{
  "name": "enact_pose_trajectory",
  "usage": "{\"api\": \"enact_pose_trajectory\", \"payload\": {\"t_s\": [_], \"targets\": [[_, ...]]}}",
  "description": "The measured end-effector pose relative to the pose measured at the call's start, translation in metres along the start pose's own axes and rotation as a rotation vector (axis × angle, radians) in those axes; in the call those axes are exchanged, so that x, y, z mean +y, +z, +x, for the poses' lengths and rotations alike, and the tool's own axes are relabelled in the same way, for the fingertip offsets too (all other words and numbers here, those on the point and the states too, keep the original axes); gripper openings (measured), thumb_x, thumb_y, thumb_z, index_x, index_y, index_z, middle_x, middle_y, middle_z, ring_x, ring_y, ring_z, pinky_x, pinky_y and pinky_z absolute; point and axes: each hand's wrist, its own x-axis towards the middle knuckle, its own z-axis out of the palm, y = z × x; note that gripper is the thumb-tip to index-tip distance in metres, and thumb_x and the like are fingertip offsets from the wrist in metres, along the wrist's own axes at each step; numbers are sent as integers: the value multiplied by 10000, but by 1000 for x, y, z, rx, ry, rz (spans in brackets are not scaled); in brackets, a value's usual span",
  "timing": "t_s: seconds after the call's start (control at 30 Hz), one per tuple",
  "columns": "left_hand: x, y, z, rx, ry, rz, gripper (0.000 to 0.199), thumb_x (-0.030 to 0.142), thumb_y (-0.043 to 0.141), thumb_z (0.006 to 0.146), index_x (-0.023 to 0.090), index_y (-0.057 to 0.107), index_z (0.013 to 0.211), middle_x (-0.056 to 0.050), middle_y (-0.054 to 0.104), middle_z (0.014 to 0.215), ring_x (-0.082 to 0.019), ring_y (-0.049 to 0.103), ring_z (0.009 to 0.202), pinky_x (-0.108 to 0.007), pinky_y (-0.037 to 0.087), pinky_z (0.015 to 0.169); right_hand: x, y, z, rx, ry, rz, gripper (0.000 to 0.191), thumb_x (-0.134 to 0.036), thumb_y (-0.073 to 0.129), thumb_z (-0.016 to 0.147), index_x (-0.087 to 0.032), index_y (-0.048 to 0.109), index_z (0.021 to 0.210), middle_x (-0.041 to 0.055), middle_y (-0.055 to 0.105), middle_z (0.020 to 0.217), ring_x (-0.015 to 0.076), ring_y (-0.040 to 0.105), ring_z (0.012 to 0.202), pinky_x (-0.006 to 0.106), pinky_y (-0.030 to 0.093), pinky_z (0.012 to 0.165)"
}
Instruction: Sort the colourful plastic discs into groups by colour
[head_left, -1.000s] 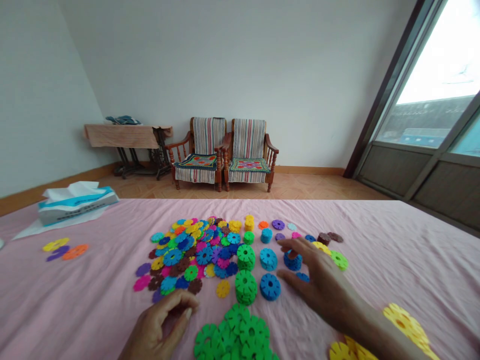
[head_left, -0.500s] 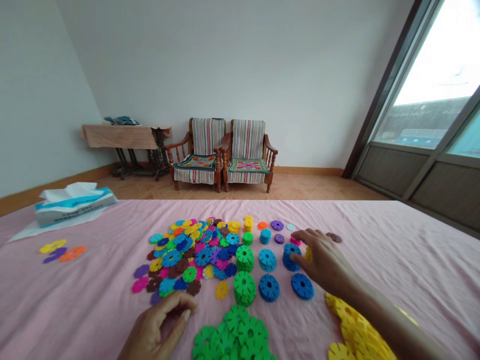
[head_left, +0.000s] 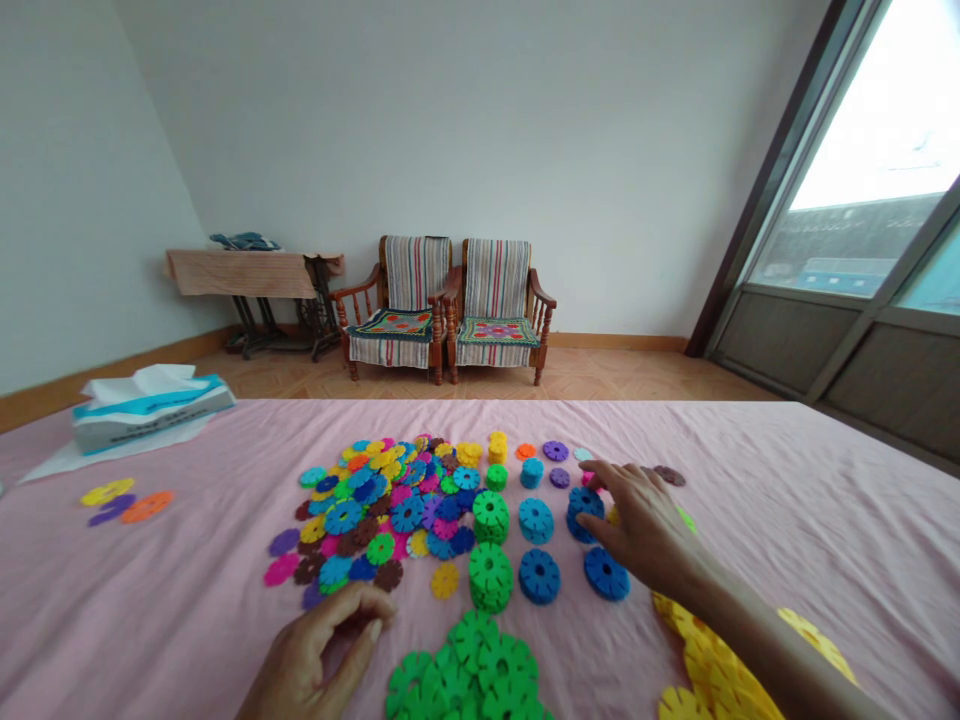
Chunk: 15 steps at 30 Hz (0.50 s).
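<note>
My right hand (head_left: 643, 520) is beside the stack of blue snowflake discs (head_left: 583, 506), its thumb against or just in front of the stack's side. Its fingers are apart and reach over a pink disc (head_left: 590, 480) that is partly covered. Whether the thumb presses the stack I cannot tell. My left hand (head_left: 319, 640) rests on the cloth, loosely curled with a gap between thumb and fingers, holding nothing. Beyond it spreads a mixed heap of snowflake discs (head_left: 407, 514). Green stacks (head_left: 490, 572) and lighter blue stacks (head_left: 539, 572) stand in columns between the hands.
Loose green discs (head_left: 469, 675) lie at the near edge, and a yellow pile (head_left: 720, 665) is under my right forearm. A tissue box (head_left: 150, 415) sits at far left, near a few loose discs (head_left: 146, 507). Two armchairs (head_left: 491, 290) stand beyond the pink-covered table (head_left: 750, 440).
My right hand has shifted very slightly, and a green disc edge now shows behind its wrist. My left hand and the stacks look unchanged.
</note>
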Motion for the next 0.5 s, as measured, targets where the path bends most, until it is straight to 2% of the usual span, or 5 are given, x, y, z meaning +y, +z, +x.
{"api": "enact_pose_trajectory", "payload": {"t_s": [0.13, 0.3, 0.4, 0.5], "targets": [[-5, 0, -1, -8, -16, -8, 140, 303, 535, 817, 228, 646, 777, 3, 704, 751, -163, 689, 796, -151, 510, 709, 6, -1, 1, 56, 21, 75, 484, -269, 612, 728, -197, 526, 1198, 64, 682, 954, 289, 587, 920, 465, 392, 835], [-4, 1, -1, -14, -27, -13, 158, 319, 526, 825, 226, 648, 787, -1, 703, 762, -163, 683, 783, -164, 512, 724, 9, -21, 6, 153, 87, 233, 456, -383, 567, 793, -218, 477, 1209, 55, 661, 970, 212, 637, 850, 362, 494, 741], [-1, 0, 0, -6, -22, -15, 175, 325, 517, 825, 226, 650, 769, 1, 698, 744, -163, 684, 783, -160, 512, 708, 3, -34, 5, 182, 114, 290, 450, -423, 562, 802, -209, 492, 1192, 58, 654, 971, 195, 635, 819, 336, 513, 702], [0, 0, 0, -4, -30, -26, 176, 327, 522, 822, 225, 654, 765, 0, 700, 737, -169, 684, 778, -166, 517, 701, -10, -31, -3, 151, 77, 300, 439, -375, 593, 778, -220, 515, 1180, 52, 650, 987, 209, 622, 876, 358, 503, 742]]}}
